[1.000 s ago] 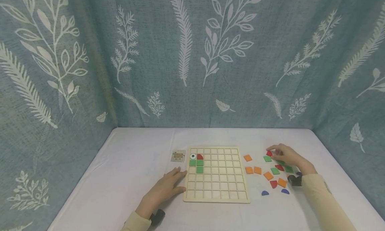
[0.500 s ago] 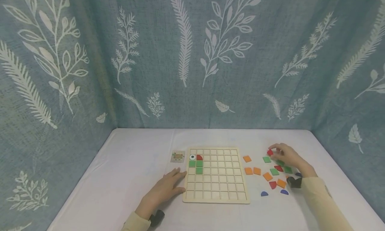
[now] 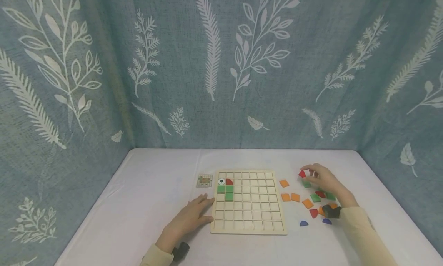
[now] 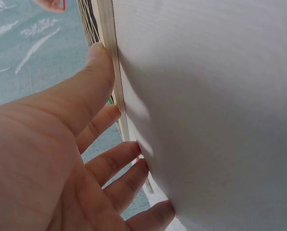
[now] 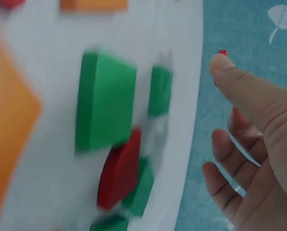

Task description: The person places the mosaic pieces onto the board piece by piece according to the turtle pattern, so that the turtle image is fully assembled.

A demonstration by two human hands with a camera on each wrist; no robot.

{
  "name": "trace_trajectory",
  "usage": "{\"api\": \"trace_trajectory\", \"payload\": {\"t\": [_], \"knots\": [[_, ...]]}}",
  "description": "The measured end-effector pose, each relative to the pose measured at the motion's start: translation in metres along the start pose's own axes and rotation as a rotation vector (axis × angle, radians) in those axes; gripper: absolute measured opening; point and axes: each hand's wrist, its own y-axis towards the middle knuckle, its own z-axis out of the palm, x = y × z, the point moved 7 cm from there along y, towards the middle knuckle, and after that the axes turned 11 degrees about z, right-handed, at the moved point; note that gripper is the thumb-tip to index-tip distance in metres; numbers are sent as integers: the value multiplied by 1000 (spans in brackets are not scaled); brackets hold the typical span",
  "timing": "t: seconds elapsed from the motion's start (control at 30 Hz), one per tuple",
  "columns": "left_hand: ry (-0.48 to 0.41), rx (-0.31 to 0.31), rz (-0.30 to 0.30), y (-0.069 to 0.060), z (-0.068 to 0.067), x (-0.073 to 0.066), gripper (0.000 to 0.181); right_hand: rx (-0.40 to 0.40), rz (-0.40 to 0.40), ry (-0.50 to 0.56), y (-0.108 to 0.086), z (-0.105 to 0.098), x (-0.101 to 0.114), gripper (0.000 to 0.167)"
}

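Backdrop: leafy curtain beyond both hands, white table below.
Right hand: thumb and finger pinch a red piece; green tile near its fingers.
Left hand: fingers loosely spread, touching the board just right of it.
Card: just beyond the left hand.
Handling: light edge pinch should suit the small piece; left fingers braced there should steady the board.

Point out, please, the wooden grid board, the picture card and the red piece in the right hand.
Wooden grid board (image 3: 248,198), head view: a bare square near its middle.
Picture card (image 3: 205,180), head view: centre of its printed face.
Red piece (image 3: 302,174), head view: its uncovered part.
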Motion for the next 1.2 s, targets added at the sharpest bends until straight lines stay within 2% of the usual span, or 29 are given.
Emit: {"api": "trace_trajectory", "payload": {"t": [0.43, 0.67, 0.97, 1.2], "knots": [[8, 2, 7, -2, 0, -3, 62, 19, -123, 2, -6, 11, 46, 33], [31, -2, 12, -2, 1, -2, 63, 39, -118, 10, -3, 22, 58, 34], [31, 2, 6, -1, 3, 0, 63, 68, -156, 38, -5, 37, 82, 34], [36, 1, 8, 0, 3, 1, 63, 64, -216, 38, -5, 48, 100, 30]]}}
